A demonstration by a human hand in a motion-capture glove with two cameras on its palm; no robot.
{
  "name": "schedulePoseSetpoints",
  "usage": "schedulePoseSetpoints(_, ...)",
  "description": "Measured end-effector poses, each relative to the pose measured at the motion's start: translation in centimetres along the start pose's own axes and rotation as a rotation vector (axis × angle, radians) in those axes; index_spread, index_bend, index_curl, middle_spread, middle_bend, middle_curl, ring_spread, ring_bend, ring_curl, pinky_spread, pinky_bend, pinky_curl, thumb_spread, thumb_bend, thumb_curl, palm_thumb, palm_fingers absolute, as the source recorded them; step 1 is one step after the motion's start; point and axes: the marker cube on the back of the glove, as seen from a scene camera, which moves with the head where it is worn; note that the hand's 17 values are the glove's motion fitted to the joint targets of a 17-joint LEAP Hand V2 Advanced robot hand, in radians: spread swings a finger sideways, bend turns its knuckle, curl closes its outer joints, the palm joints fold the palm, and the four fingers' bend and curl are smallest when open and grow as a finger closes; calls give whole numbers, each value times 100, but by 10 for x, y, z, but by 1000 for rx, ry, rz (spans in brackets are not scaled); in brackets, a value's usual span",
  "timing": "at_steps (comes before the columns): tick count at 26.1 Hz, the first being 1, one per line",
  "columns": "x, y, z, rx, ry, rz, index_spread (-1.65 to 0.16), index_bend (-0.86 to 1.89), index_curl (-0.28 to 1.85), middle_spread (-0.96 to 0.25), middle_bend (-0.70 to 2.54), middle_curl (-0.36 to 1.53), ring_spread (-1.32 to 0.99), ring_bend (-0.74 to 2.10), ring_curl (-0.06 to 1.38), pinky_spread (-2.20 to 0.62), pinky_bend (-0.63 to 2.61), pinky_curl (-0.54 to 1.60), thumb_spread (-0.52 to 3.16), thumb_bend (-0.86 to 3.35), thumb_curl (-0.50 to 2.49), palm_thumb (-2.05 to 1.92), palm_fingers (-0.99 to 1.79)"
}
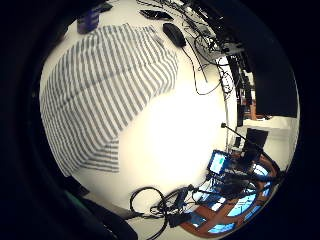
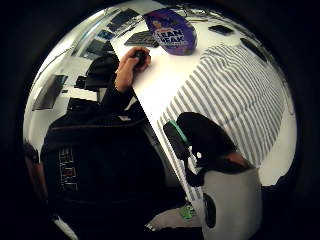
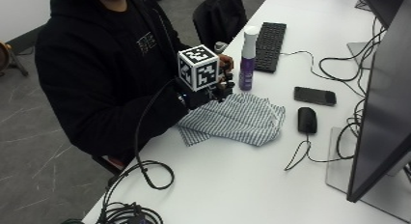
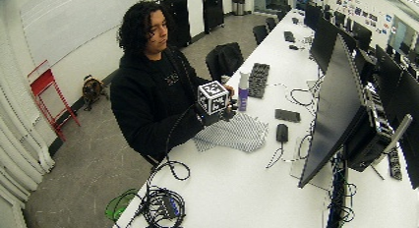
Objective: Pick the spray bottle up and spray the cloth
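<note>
- The white table (image 3: 257, 185) carries everything; a person in a dark hoodie sits at its left edge.
- A large monitor (image 3: 385, 103) stands on the right side of the table, with cables trailing from it.
- The striped cloth (image 3: 234, 119) lies rumpled and partly folded on the table, near the person, with its left corner at the table's edge.
- A black keyboard (image 3: 269, 45) lies on the far side, just beyond the bottle.
- The gloved right hand (image 3: 215, 91) hangs over the cloth's far-left corner, near the bottle but apart from it. I cannot tell how its fingers are set; nothing appears to be held.
- The purple spray bottle (image 3: 247, 60) with a white cap stands upright on the table beyond the cloth, between the cloth and the keyboard, not yet picked up.
- The person's bare hand (image 2: 131, 62) rests at the table's edge beside the bottle.
- A black mouse (image 3: 307, 120) and a phone (image 3: 314, 95) lie to the right of the cloth.
- Risk, as I judge it: the bottle is tall and slim, so a sideways brush from the reaching hand could tip it onto the keyboard.
- A nozzle aimed badly could wet the phone, mouse or keyboard instead of the cloth.
</note>
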Motion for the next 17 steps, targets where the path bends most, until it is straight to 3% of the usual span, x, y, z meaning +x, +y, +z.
schedulePoseSetpoints(8, -39, 32, 20, 22, 21, -80, -44, 13, 21, -10, 20, 34, -6, 49, 36, 17, 37, 34, 112, -2, 39, 55, 6)
schedulePoseSetpoints(17, -42, 38, 24, 14, 4, -66, -45, 14, 21, -9, 20, 34, -6, 49, 35, 13, 34, 34, 116, -2, 37, 56, 7)
